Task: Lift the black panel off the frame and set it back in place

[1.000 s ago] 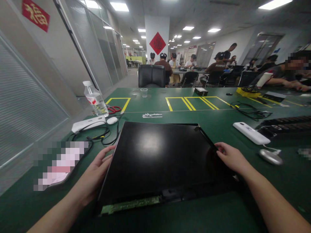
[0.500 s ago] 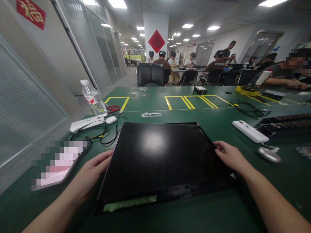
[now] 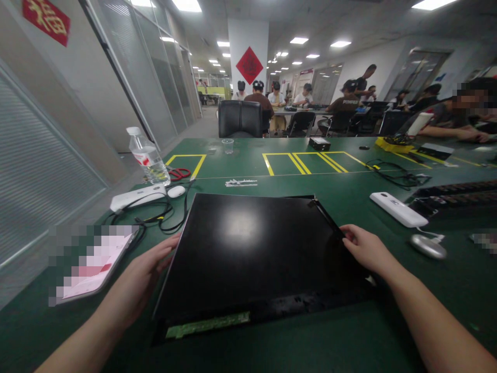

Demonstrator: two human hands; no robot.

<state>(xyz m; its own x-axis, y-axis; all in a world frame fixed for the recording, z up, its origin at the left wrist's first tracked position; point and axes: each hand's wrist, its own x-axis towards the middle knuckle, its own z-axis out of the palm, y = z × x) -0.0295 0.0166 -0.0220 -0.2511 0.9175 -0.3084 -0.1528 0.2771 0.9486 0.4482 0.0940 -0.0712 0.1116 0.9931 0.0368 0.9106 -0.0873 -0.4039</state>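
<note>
Black panel point(image 3: 252, 259) lies flat-looking on the green table point(image 3: 303, 339), directly between the hands, its long axis apparently left to right, though foreshortening makes me cautious. Neither hand is nearer: left hand point(image 3: 143, 272) meets the left edge, right hand point(image 3: 365, 247) the right edge, so I read the side-to-side span as the governing relation. Right thumb and fingers close in a pinch on the rim; left fingers lie together along the edge, tips hidden, so I cannot tell whether they grip. Near edge carries a green circuit strip point(image 3: 209, 325), toward its left end; a dark frame corner shows past the far right. Room, by side: bare tabletop in front of the near edge; beyond the far edge, white scraps point(image 3: 240, 183) sit close. Left is tighter, with black cables point(image 3: 165, 217) and a phone point(image 3: 95, 269) beside the hand; right, a white device point(image 3: 398, 210) and silver mouse point(image 3: 428, 246) stand apart.
</note>
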